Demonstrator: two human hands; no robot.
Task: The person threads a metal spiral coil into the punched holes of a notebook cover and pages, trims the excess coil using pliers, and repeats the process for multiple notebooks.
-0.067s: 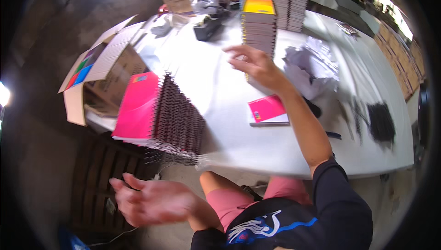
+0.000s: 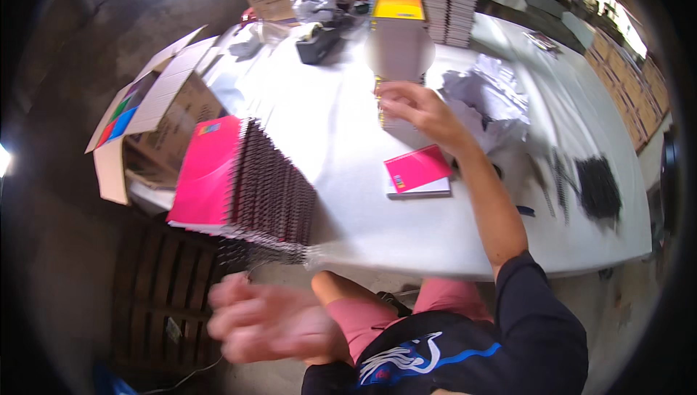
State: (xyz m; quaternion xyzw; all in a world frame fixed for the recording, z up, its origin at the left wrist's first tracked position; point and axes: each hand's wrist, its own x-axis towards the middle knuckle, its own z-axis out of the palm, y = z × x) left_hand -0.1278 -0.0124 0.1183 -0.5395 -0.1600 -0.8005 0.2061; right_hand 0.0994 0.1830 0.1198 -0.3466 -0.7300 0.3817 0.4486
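left hand [image 2: 276,319], lower left: blurred, half open, empty. right hand [image 2: 420,108], centre: loosely curled, empty, near yellow-topped stack [image 2: 398,26]; pink pad [image 2: 419,168] below.

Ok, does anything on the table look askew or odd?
The small pink booklet looks askew: its edges run at an angle to the white block beneath. Crumpled grey wrapping lies loose right of the yellow-topped stack. I see no spill.

On the table [image 2: 348,228], a spiral-notebook stack [image 2: 272,188] stood left, with a cardboard box [image 2: 178,130] behind it; to its right, notepads [image 2: 419,169] lay before a notebook tower [image 2: 399,32].
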